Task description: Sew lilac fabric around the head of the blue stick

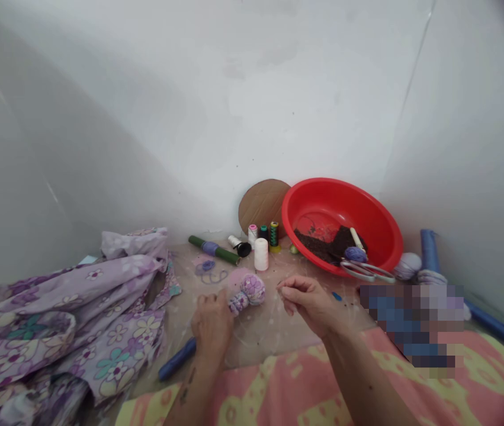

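My left hand [212, 322] is closed around a stick. Its blue-wrapped end [177, 359] sticks out to the lower left, and a floral cloth-covered ball [253, 289] with a bound neck shows on the other side of my fingers. To the right of the ball, my right hand [307, 302] is raised with thumb and forefinger pinched together. Whatever lies in that pinch, if anything, is too small to make out. Behind the ball stand a white cone of thread [261, 254] and several smaller spools. A loose purple strand of yarn [208, 266] lies beyond my left hand.
Lilac floral fabric [118, 307] is heaped at left. A green stick [214, 251] with purple yarn lies at the back. At right, a red basin [391, 236] holds dark material and scissors [362, 270]. A patterned cloth [273, 390] lies in front; a cardboard disc [263, 204] leans against the wall.
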### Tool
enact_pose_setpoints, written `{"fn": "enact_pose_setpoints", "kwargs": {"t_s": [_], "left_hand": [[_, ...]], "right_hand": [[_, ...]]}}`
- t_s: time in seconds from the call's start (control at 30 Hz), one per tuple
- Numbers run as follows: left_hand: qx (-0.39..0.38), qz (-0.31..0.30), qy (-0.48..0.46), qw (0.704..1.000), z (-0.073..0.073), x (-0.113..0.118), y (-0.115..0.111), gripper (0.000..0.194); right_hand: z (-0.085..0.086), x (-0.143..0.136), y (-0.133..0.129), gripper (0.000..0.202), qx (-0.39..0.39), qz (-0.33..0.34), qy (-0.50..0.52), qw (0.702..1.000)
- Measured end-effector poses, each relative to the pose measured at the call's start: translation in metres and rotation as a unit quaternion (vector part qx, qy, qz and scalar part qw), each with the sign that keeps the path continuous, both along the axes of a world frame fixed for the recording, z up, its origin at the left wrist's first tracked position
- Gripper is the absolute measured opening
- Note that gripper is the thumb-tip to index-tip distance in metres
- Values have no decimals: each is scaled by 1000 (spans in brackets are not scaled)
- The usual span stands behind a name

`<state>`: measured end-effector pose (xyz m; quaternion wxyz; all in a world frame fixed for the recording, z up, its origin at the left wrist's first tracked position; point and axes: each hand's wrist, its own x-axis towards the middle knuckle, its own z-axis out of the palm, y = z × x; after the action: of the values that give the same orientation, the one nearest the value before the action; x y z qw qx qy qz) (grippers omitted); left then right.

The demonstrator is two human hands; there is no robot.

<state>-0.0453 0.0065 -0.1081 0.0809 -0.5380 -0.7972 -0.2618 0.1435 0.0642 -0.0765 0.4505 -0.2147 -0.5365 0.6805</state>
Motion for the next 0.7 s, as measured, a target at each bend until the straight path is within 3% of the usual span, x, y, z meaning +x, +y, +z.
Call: {"fn": "enact_pose_setpoints", "kwargs": {"t_s": [0.1, 0.17, 0.2, 0.27, 0.37, 0.57, 0.7], "left_hand": [[102, -76, -39, 991, 16, 12, -3, 27], [99, -215, -153, 960, 28, 27, -8, 33], [68, -285, -232, 928, 34, 36, -13, 33], [-67, -407, -339, 846, 44, 48, -26, 44], [-239, -499, -340, 760, 54, 53, -48, 38], [-277, -493, -304, 767, 53, 38, -77, 33], [-304, -456, -290, 784, 36, 32, -91, 30]], "right_hand": [[13, -3, -12, 9, 6, 29, 26, 999], [20, -6, -17, 7, 14, 40, 31, 999], [22, -6, -18, 7, 15, 35, 33, 999], [22, -4, -16, 8, 7, 1, 43, 999], [16, 5, -4, 13, -51, -81, 75, 993], [-16, 25, 30, 10, -219, -113, 161, 956], [-34, 27, 44, 8, -212, -179, 153, 948]]}}
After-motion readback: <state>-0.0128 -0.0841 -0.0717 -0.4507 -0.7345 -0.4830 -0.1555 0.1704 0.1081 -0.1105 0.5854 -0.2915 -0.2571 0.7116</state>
